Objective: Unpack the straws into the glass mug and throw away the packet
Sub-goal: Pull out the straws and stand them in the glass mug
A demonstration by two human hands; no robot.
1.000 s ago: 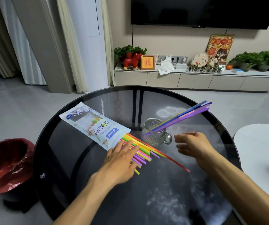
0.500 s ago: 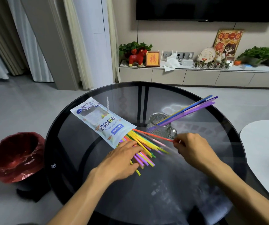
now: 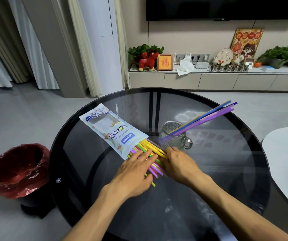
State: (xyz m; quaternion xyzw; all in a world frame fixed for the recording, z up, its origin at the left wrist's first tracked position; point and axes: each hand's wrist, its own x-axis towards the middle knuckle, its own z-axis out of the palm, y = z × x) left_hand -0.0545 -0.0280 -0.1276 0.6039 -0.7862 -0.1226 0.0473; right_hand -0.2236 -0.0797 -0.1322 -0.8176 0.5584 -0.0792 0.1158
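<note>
- a round dark glass worktop fills the view; its near and right parts lie bare, and its left edge curves just beside a bin lined with a red bag on the floor.
- 1 white table sits just past the worktop's right edge.
- left hand: fingers straight and spread, pressing flat on the loose straws that fan out of the packet's mouth.
- right hand: fingers curled down onto the same straws from the right; whether it pinches any, cannot tell.
- 1 straw packet lies flat left of centre, mouth towards the hands.
- 1 glass mug stands just beyond the right hand, with several blue and purple straws leaning out to the right; exact number unclear.
</note>
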